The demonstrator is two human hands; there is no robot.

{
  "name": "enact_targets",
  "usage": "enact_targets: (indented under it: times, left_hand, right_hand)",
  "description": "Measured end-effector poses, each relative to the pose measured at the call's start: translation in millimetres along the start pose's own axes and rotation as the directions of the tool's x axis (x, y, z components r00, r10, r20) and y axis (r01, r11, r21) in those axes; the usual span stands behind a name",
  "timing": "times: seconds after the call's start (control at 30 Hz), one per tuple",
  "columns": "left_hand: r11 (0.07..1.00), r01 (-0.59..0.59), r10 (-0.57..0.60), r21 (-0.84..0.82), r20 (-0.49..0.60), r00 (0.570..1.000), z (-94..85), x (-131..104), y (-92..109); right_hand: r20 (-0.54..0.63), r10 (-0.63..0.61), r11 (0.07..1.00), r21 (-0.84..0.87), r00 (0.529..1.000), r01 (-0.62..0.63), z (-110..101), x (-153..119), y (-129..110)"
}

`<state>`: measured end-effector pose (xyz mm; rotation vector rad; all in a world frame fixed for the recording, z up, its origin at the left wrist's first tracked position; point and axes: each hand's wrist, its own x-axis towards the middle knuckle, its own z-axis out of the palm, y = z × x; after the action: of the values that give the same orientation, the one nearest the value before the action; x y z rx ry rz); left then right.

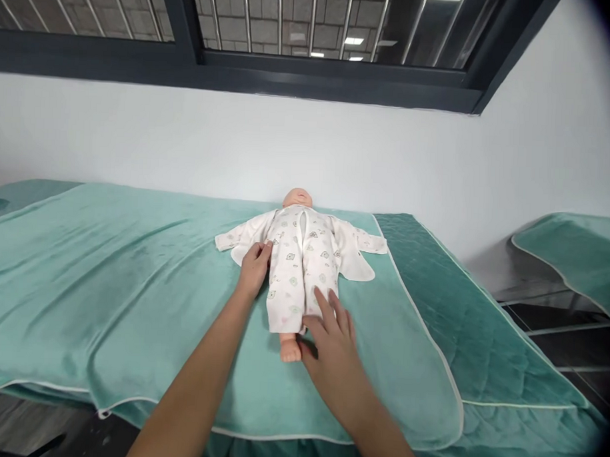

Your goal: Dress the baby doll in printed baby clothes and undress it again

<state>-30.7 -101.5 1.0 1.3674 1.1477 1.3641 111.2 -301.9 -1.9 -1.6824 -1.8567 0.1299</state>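
Observation:
A baby doll [299, 197] lies on its back on a green blanket, head toward the wall. It wears a white printed top with sleeves [367, 243] stretched out sideways and lower flaps spread at both sides. White patterned trousers [288, 271] cover its front, high up the body. My left hand [255, 267] is at the left edge of the trousers, fingers drawn together on the cloth. Over the lower right trouser leg, my right hand [334, 339] has its fingers apart, touching the cloth. One bare foot [290, 348] shows below the left cuff; the other is hidden by my right hand.
The green blanket [133, 282] lies over a bed with a darker quilted cover [481, 328]. Behind stands a white wall [238, 139] below a dark-framed window [290, 78]. At right is another green-covered bed [579, 251] with metal bars beneath.

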Motion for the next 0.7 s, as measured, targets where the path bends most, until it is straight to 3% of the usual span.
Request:
enact_targets:
  times: [0.1,0.23,0.37,0.53,0.7]
  left_hand:
    - [0.999,0.003,-0.003,-0.042,-0.005,1.000,-3.5,1,-3]
    - [0.994,0.007,-0.009,-0.106,-0.024,1.000,-6.3,4,-8]
    - [0.991,-0.007,0.004,-0.134,-0.019,1.000,-6.1,6,-10]
    - [0.997,-0.014,0.012,-0.080,-0.024,1.000,-4.9,6,-10]
    - [1.000,-0.018,0.018,0.010,-0.004,1.000,-4.0,3,-8]
  right_hand:
    - [-0.066,-0.028,0.999,-0.027,0.997,0.026,12,7,2]
    - [-0.104,-0.063,0.996,0.058,0.993,0.069,16,12,7]
    - [-0.071,-0.045,0.979,0.198,0.996,0.058,6,6,1]
    - [-0.025,-0.134,0.965,0.224,0.991,0.136,-11,-5,-13]
    - [-0.026,-0.094,0.938,0.332,0.995,0.097,-16,-15,2]
